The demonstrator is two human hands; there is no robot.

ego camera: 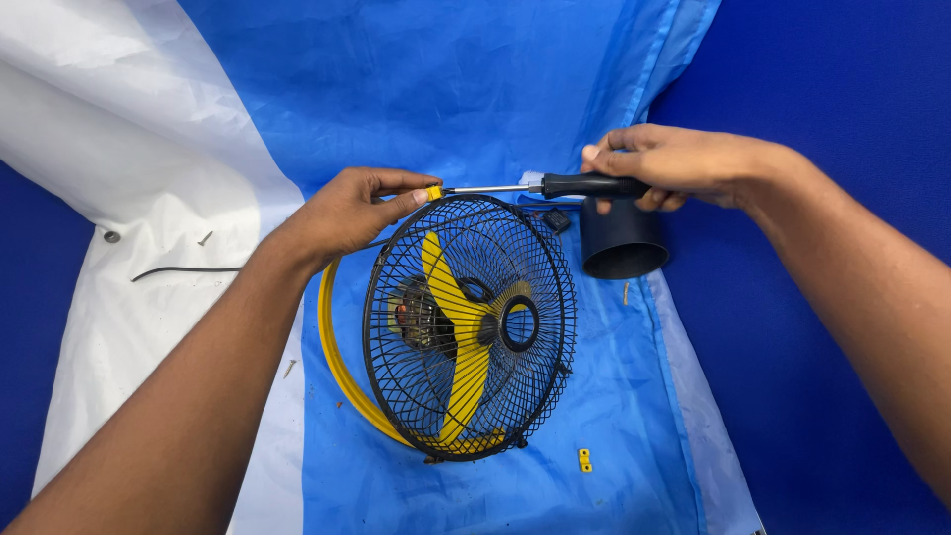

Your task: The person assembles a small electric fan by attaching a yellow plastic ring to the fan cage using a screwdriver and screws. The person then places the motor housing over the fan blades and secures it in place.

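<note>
Near the sheet's [416,89] middle, a fan [466,327] with its grille mounted is worked: the left hand [342,213] pinches a yellow clip [434,192]; the right hand [674,163], closed, holds a screwdriver [555,185]. Loose screws [205,238] suggest partial progress.

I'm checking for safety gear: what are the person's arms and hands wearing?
Nothing that shows. Both forearms are bare to the frame edge, no sleeves in view. The left hand and right hand have no gloves, rings, watch or bands visible.
</note>
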